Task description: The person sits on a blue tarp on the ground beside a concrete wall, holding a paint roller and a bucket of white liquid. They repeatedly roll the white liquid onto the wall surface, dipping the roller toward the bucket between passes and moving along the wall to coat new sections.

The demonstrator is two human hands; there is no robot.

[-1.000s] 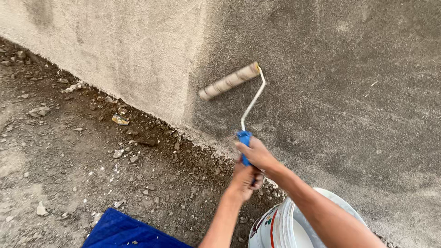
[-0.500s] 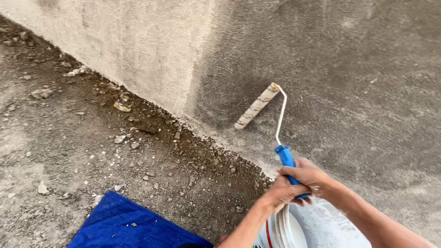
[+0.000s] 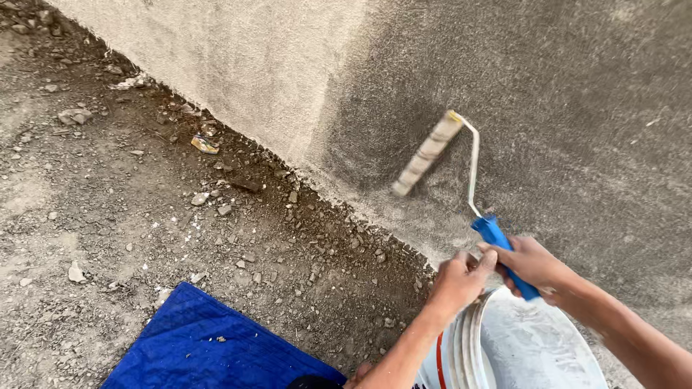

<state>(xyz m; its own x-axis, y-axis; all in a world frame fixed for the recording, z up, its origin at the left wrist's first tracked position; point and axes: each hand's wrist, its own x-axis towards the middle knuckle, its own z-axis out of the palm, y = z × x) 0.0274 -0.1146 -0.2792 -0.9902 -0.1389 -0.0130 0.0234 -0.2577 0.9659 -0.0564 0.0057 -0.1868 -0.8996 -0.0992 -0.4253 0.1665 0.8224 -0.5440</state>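
Observation:
A paint roller [image 3: 427, 153] with a stained sleeve, a bent wire frame and a blue handle [image 3: 497, 238] presses on the rough grey wall [image 3: 577, 108], low down near the ground. My right hand [image 3: 537, 265] grips the blue handle. Just left of it, my left hand [image 3: 458, 279] is curled, one finger reaching to the right hand beside the handle. The wall under the roller is dark and wet; the stretch further left [image 3: 238, 57] is pale and dry.
A white bucket [image 3: 476, 338] stands right under my hands at the wall's foot. A blue cloth [image 3: 209, 346] lies on the dirt at lower left. Stones and rubble [image 3: 216, 194] litter the ground along the wall base.
The roller has travelled to the right and down the wall and now slants more steeply. My hands have shifted right with it, over the bucket.

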